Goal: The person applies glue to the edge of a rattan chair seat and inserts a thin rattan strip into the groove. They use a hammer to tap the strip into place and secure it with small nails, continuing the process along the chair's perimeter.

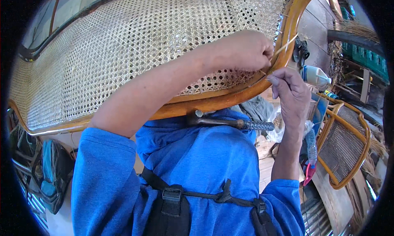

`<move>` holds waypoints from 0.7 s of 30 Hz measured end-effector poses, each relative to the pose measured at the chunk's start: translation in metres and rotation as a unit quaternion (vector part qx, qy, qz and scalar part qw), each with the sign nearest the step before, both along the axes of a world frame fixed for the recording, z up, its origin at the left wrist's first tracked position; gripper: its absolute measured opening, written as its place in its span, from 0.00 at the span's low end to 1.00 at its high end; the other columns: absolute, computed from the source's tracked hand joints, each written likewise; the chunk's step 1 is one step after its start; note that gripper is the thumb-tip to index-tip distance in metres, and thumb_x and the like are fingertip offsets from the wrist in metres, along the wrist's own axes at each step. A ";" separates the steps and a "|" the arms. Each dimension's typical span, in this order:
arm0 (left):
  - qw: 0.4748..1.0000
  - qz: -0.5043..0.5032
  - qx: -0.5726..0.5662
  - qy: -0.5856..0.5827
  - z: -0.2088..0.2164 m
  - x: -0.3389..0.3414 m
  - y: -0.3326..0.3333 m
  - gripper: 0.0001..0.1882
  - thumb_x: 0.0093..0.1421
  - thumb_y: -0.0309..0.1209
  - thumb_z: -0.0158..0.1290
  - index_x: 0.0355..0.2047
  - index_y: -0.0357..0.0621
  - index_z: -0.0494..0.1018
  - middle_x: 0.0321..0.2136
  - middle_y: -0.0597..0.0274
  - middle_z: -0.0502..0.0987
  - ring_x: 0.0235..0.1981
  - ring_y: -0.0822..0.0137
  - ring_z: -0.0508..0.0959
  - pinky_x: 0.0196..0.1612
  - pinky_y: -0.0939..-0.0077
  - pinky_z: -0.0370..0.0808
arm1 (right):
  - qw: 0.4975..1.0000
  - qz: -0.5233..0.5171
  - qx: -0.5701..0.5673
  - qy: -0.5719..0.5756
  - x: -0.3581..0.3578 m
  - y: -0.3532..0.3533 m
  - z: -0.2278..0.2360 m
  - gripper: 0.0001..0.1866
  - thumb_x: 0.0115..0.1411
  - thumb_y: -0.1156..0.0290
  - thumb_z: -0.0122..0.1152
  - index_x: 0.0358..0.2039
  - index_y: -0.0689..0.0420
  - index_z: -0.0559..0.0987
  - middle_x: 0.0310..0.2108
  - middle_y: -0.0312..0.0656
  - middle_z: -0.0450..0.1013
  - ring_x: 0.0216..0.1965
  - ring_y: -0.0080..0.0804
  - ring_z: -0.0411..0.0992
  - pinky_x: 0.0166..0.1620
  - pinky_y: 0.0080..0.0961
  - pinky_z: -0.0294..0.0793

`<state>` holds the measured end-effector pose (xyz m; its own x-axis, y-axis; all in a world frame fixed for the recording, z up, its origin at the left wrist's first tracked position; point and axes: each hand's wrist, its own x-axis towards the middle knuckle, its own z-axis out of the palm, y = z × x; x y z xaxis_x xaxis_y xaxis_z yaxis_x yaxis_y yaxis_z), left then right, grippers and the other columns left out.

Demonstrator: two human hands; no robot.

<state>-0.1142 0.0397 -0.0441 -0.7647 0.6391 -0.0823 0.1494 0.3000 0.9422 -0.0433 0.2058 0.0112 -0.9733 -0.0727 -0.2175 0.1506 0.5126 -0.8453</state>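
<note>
A long woven cane panel (pixel 160 35) in a curved varnished wooden frame (pixel 205 103) lies across in front of me. My left arm reaches over the panel, and my left hand (pixel 257 51) is closed at the frame's right corner. A pale cane strip (pixel 286 46) sticks out from that hand across the frame, its free end pointing up and right. Just below, outside the frame, my right hand (pixel 292 87) pinches a thin pale strand (pixel 264 74) between thumb and fingertips. Where the strand enters the weave is hidden by my left hand.
A hammer (pixel 234 123) with a wrapped handle rests on my lap under the frame. At the right are a white bottle (pixel 316 76), a clear plastic bottle (pixel 311 145) and a smaller cane-panelled frame (pixel 344 142). A dark and teal backpack (pixel 53 174) stands at the left.
</note>
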 end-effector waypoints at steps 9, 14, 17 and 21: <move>0.998 0.002 0.038 0.043 -0.020 -0.011 0.000 0.10 0.49 0.35 0.55 0.27 0.41 0.74 0.20 0.58 0.75 0.23 0.64 0.74 0.29 0.70 0.70 | 0.979 0.140 0.126 0.080 -0.022 -0.012 -0.001 0.04 0.53 0.79 0.57 0.31 0.62 0.75 0.24 0.36 0.71 0.27 0.20 0.69 0.32 0.19 0.69; 0.999 -0.001 0.041 0.026 -0.021 -0.013 0.000 0.10 0.48 0.34 0.55 0.28 0.41 0.75 0.21 0.57 0.76 0.24 0.64 0.74 0.30 0.70 0.70 | 0.979 0.146 0.135 0.048 -0.022 -0.015 -0.003 0.04 0.53 0.78 0.57 0.32 0.62 0.75 0.24 0.38 0.72 0.29 0.22 0.70 0.35 0.21 0.69; 0.999 -0.024 0.038 0.004 -0.020 -0.016 -0.001 0.10 0.48 0.34 0.55 0.27 0.41 0.75 0.20 0.58 0.76 0.23 0.65 0.74 0.30 0.70 0.70 | 0.975 0.157 0.147 0.055 -0.022 -0.016 -0.003 0.04 0.54 0.78 0.57 0.31 0.61 0.75 0.24 0.38 0.72 0.28 0.23 0.71 0.35 0.21 0.69; 0.998 -0.044 0.053 -0.012 -0.016 -0.020 -0.005 0.10 0.47 0.34 0.55 0.26 0.41 0.75 0.18 0.59 0.75 0.21 0.66 0.73 0.29 0.71 0.69 | 0.976 0.159 0.135 0.067 -0.024 -0.012 -0.006 0.04 0.54 0.78 0.57 0.31 0.61 0.75 0.24 0.39 0.72 0.27 0.24 0.71 0.34 0.21 0.70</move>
